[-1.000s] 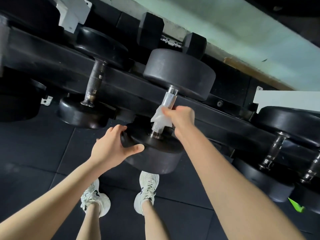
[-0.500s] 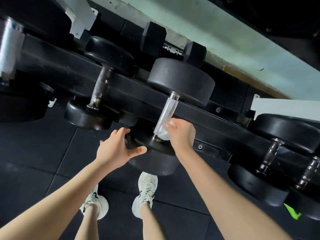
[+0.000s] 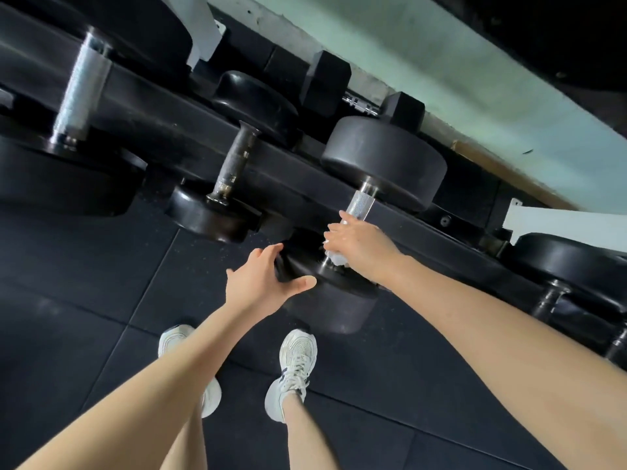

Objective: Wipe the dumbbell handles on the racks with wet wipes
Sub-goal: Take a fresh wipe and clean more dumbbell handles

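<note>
A black round dumbbell lies across the black rack [image 3: 190, 137], its silver knurled handle [image 3: 360, 203] running from the far head [image 3: 383, 157] down to the near head [image 3: 336, 307]. My right hand [image 3: 359, 245] is wrapped round the lower part of that handle with a white wet wipe [image 3: 337, 257] bunched under the palm. My left hand [image 3: 261, 283] grips the rim of the near head, thumb along its front and fingers over the top.
On the same rack lie a dark-handled dumbbell [image 3: 237, 157] to the left, a big silver-handled one [image 3: 78, 93] at far left, and more dumbbells [image 3: 549, 296] at the right. A hex dumbbell [image 3: 359, 103] lies behind by the wall. My white shoes [image 3: 291, 371] stand on the black rubber floor.
My right hand with the wipe slid down the handle to its near end, then came back up a little. My left hand stayed on the near head. The view shifted right.
</note>
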